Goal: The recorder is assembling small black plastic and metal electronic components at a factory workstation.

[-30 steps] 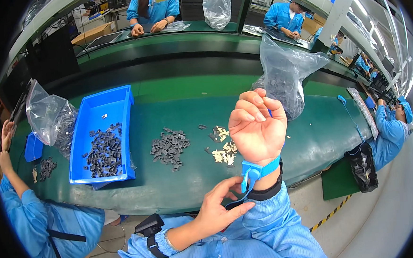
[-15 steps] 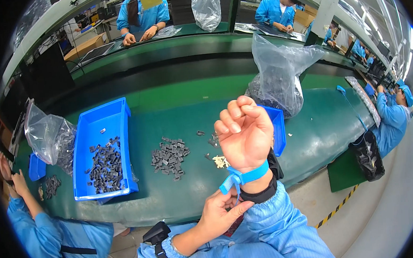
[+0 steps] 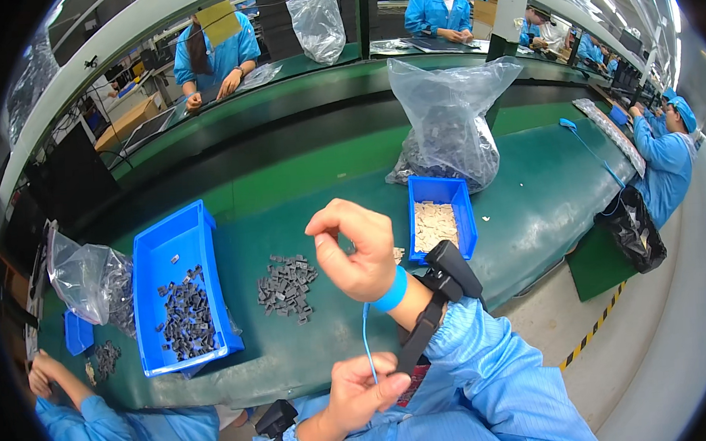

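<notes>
My right hand (image 3: pixel 355 253) is raised above the green conveyor belt (image 3: pixel 530 201), fingers curled in with nothing seen in them. A blue wrist strap (image 3: pixel 392 291) circles its wrist, and a black device (image 3: pixel 450 267) on a black band (image 3: pixel 420 333) sits just behind it. A thin blue cord (image 3: pixel 365 333) hangs from the wrist strap down to my left hand (image 3: pixel 364 394), which pinches it near my chest. On the belt beyond lie a pile of small grey parts (image 3: pixel 287 285) and a small blue bin (image 3: pixel 440 187) of beige parts.
A large blue tray (image 3: pixel 169 248) with grey parts lies at the left. A clear bag of grey parts (image 3: pixel 444 126) stands behind the small bin. A co-worker's hand (image 3: pixel 43 373) and another clear bag (image 3: pixel 86 277) are at the far left. More people work at the right and beyond.
My right hand has turned sideways and curled its fingers. My left hand has slid from the wrist down along the blue cord. The view has shifted, bringing the small blue bin into sight.
</notes>
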The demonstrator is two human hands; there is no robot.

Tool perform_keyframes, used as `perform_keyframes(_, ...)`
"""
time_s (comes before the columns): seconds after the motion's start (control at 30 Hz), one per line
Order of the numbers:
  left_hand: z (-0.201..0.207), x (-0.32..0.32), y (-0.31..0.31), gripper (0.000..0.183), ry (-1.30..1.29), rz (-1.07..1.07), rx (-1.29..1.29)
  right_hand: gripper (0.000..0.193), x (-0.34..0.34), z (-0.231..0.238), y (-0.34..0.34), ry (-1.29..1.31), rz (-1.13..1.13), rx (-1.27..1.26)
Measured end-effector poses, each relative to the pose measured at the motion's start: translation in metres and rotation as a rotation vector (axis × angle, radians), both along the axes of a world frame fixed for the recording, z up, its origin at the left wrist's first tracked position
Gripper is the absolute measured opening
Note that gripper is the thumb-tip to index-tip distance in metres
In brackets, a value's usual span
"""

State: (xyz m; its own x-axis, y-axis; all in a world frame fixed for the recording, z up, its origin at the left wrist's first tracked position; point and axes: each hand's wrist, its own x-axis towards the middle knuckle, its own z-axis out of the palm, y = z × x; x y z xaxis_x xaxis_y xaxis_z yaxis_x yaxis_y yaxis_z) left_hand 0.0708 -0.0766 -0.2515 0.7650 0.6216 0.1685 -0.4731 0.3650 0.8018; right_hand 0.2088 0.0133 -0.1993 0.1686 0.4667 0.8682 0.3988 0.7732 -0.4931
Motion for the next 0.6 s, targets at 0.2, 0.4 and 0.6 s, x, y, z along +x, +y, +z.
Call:
perform_keyframes(0.2, 0.013, 0.016, -0.019, 0.013, -0.021, -0.053, 0.475, 0.014, -0.010, -0.008, 0.017, -0.214, -0.087, 0.159)
perform_keyframes(0.4, 0.008, 0.020, -0.003, 0.015, 0.071, 0.212, 0.664, 0.008, -0.021, -0.002, 0.006, 0.052, 0.042, -0.081)
perform_keyframes(0.6, -0.013, 0.021, 0.001, 0.016, 0.147, 0.441, 0.531, 0.004, -0.018, 0.009, -0.003, 0.282, 0.209, -0.216)
